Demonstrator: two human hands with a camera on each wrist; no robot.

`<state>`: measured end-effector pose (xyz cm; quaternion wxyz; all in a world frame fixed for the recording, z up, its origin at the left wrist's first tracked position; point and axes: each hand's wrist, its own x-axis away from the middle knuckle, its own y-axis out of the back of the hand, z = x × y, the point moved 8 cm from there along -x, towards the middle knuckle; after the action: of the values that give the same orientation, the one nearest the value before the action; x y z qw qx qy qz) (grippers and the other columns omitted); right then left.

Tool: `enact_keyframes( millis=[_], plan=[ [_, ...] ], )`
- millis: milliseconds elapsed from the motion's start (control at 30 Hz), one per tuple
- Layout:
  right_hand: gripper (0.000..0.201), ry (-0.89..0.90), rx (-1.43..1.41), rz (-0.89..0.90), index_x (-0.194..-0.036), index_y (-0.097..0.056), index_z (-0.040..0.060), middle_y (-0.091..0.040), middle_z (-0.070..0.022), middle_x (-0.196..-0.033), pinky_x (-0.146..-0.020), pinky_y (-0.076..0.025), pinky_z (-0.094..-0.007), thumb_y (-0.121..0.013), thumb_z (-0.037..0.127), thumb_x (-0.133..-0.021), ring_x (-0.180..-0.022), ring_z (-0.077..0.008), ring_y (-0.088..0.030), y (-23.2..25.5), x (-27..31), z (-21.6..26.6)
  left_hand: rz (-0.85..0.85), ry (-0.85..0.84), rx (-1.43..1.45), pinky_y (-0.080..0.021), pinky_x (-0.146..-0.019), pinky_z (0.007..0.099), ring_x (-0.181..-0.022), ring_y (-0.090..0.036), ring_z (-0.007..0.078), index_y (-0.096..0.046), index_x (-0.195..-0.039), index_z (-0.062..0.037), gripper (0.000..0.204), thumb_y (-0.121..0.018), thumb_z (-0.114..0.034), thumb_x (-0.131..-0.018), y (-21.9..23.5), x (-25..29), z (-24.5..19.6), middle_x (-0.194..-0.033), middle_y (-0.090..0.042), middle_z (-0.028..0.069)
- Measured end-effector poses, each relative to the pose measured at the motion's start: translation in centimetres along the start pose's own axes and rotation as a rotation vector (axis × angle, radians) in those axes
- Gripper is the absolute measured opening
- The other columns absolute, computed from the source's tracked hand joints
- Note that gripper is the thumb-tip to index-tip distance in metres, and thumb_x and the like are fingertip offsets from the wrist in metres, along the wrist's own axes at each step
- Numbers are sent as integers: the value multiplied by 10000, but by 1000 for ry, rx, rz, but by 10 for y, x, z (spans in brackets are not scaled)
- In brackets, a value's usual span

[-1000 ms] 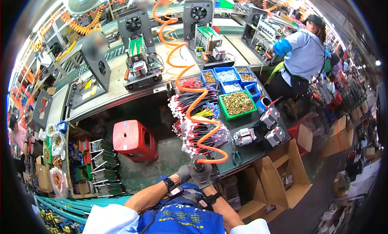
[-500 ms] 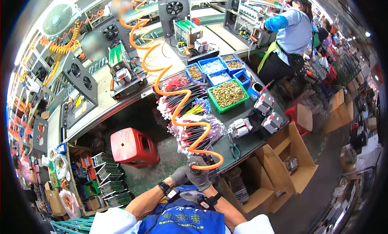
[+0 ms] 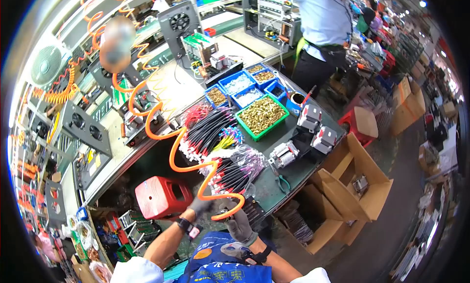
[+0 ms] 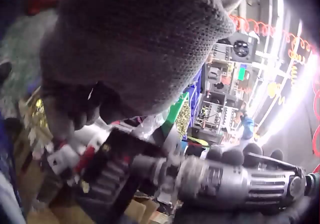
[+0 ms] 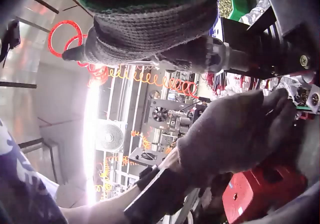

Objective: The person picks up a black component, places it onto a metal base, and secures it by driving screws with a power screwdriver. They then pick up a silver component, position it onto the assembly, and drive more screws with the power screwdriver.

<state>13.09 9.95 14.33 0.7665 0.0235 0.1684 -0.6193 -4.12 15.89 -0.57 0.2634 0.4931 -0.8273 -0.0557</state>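
My gloved right hand (image 3: 240, 226) grips a silver power screwdriver (image 4: 250, 184), with its fingers wrapped round the body. The orange coiled hose (image 3: 227, 215) ends at this hand. Off the tool's nose, in the left wrist view, lies a black slotted block (image 4: 105, 176). My gloved left hand (image 3: 199, 207) is to the left of the tool, apart from it, by the near end of the wire bundles (image 3: 230, 175). Its fingers are bent close to a white and red connector (image 4: 65, 161); blur hides whether they pinch it.
Blue bins (image 3: 235, 80) and a green tray (image 3: 283, 117) hold small metal parts on the table. Pliers (image 3: 281, 180) and transformers (image 3: 323, 138) lie at its right. A red stool (image 3: 152, 197) stands left, open cartons (image 3: 362, 185) right. Another person (image 3: 320, 28) works at the back.
My left hand has parted from the right hand and moved left and forward towards the wire bundles. The right hand keeps hold of the screwdriver. The head view has shifted.
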Motion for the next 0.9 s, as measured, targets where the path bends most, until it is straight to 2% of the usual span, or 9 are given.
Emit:
enact_keyframes(
  millis=[67, 133, 167, 200, 333, 367, 500, 733, 900],
  plan=[
    [806, -108, -5, -62, -1122, -562, -23, -537, -28, -863, -693, -427, -304, -335, 726, -931, -761, -137, -503, 3, 7, -10, -181, -196, -132, -511, -618, 307, -737, -623, 118, -682, -983, -46, 220, -609, -246, -930, 36, -40, 3, -806, -655, 54],
    [859, -183, -3, -138, -1081, -593, -18, -581, -41, -859, -702, -457, -308, -239, 752, -937, -773, -148, -557, 3, 12, -12, -261, -16, -56, -514, -639, 336, -748, -658, 160, -700, -1022, -27, 282, -582, -265, -930, 55, -92, -59, -766, -669, 91],
    [812, -173, 16, -145, -1126, -620, -15, -607, -108, -990, -799, -466, -359, -279, 703, -960, -893, -237, -587, 4, 20, -23, -224, 209, -128, -528, -677, 357, -767, -683, 195, -697, -1058, -18, 308, -576, -268, -926, 58, -115, -67, -786, -687, 126],
    [766, -163, 35, -151, -1170, -647, -12, -633, -176, -1122, -897, -475, -410, -318, 654, -983, -1014, -325, -616, 4, 29, -35, -204, 60, -170, -533, -735, 370, -818, -692, 245, -689, -1068, -20, 307, -574, -262, -917, 55, -154, -75, -847, -690, 168],
    [690, -32, 268, -209, -1206, -625, -1, -617, -162, -1015, -816, -479, -431, -553, 613, -899, -949, -345, -604, 5, 29, -14, -232, -271, -454, -519, -875, 410, -985, -654, 387, -682, -1112, -66, 287, -559, -209, -896, 34, -257, -136, -1018, -676, 245],
    [675, 124, 332, -230, -1241, -606, 17, -602, -154, -1018, -810, -469, -439, -684, 532, -813, -931, -345, -591, 3, 29, -6, -246, -317, -501, -517, -869, 424, -1009, -636, 405, -677, -1134, -81, 289, -555, -190, -896, 28, -273, -153, -1016, -670, 242],
    [493, 102, 504, -63, -1179, -627, 65, -594, -127, -1052, -831, -464, -433, -743, 192, -716, -953, -335, -580, -7, 23, -2, -232, -405, -833, -524, -820, 479, -979, -626, 392, -627, -1169, -168, 332, -556, -81, -857, -1, -330, -190, -1035, -597, 197],
    [456, -52, 296, -212, -1152, -606, 67, -624, -125, -1075, -872, -484, -431, -711, 45, -709, -990, -349, -594, 8, 17, -8, -313, -432, -980, -560, -791, 487, -961, -666, 393, -714, -912, -79, 148, -580, -74, -849, -16, -378, -199, -976, -656, 204],
    [488, 63, 296, -46, -1162, -618, 70, -659, -132, -1111, -858, -501, -433, -764, 133, -701, -1003, -358, -631, 15, 3, 2, -468, -464, -656, -503, -829, 461, -983, -616, 390, -659, -1084, -81, 268, -556, -34, -841, 9, -363, -201, -1000, -619, 209]
  ],
)
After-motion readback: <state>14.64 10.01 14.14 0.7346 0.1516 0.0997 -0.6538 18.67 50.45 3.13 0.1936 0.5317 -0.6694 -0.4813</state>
